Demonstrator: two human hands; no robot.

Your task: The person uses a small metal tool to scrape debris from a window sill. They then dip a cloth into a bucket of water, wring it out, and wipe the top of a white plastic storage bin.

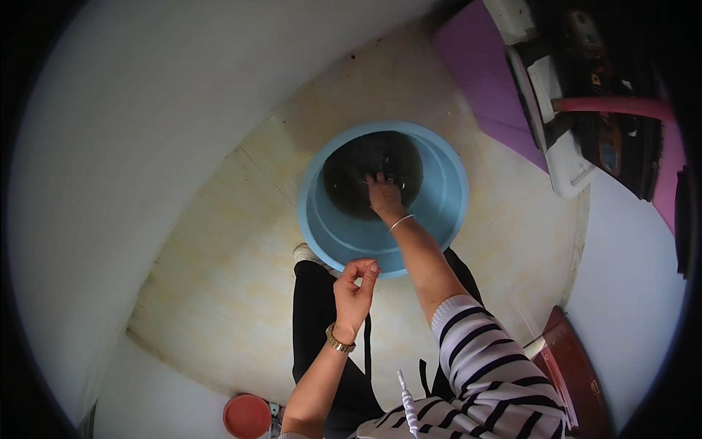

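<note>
A round light-blue plastic tub (446, 208) stands on the floor between my feet, with dark, murky liquid (358, 164) in its bottom. My right hand (385, 197) reaches down inside the tub, its fingers apart at the liquid. The fingertips are hard to make out against the dark, and I see no object in them. At the near rim, my left hand (355, 289) is raised with curled fingers and the thumb pressed to them. Whatever it may pinch is hidden or too small to name.
Pale marbled flooring (227, 256) surrounds the tub, with a white wall (146, 110) on the left. At the upper right are a purple panel (490, 80) and a dark machine with a pink hose (621, 107). A red basin (246, 417) lies at lower left; a brown-red wooden piece (574, 366) at lower right.
</note>
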